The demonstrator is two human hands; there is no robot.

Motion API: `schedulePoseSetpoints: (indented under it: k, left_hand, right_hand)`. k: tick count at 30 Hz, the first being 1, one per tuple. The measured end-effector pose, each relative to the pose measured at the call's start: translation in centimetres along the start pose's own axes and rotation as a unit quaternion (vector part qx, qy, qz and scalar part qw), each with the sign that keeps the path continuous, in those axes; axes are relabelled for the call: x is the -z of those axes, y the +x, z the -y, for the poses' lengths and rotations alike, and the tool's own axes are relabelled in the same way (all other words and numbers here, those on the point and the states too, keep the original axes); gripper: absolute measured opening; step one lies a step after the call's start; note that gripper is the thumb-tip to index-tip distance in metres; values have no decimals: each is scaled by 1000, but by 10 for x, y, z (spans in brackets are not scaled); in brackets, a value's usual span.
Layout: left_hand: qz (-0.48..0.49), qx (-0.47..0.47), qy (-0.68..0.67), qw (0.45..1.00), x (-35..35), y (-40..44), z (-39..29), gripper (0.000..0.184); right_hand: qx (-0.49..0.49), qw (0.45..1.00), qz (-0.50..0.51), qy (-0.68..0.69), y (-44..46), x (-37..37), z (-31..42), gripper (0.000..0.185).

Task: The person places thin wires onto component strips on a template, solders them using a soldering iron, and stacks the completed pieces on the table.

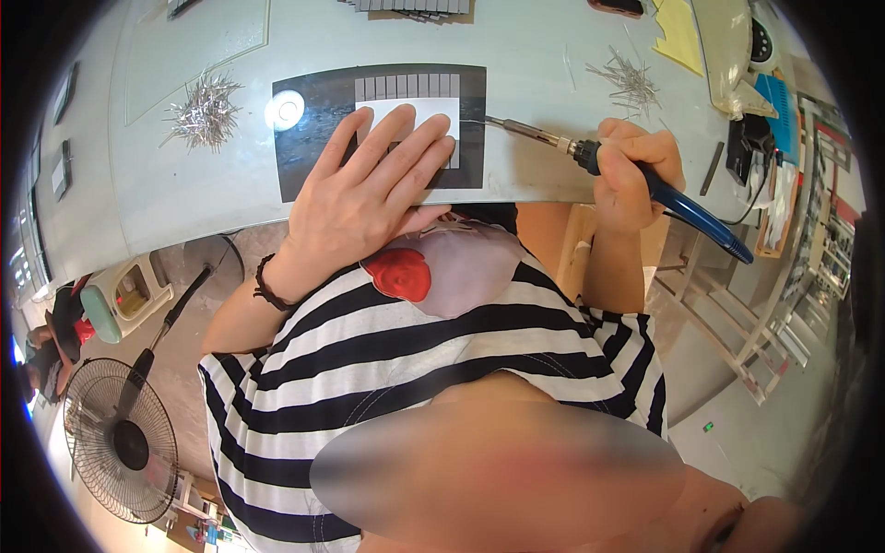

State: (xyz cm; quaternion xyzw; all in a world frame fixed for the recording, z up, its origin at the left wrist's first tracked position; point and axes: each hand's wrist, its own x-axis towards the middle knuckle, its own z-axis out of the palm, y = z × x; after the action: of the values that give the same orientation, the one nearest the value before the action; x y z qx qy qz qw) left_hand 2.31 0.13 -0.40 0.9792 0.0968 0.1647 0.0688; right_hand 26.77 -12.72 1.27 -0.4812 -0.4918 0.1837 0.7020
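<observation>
Left hand: fingers slightly spread across white sheet
Right hand: fingers wrapped around soldering iron
White sheet: over dark mat
Iron tip: at mat's right edge, contact unclear

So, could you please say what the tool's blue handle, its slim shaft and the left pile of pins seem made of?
Blue handle: probably hard plastic, smooth with a glossy highlight. Slim shaft: apparently metal, greyish with a dull sheen. Pile of pins: likely bare metal, glinting silver.
</observation>
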Motion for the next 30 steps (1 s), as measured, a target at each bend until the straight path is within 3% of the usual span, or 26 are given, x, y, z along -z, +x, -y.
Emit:
schedulePoseSetpoints:
  k: [25, 30]
  left_hand:
    - [4, 5, 12, 1000, -1, -2, -1, 59]
    - [3, 11, 10, 1000, -1, -2, 0, 59]
  right_hand:
    - [3, 997, 65, -40, 8, -8, 0, 17]
    - [-61, 993, 77, -69, 17, -10, 7, 17]
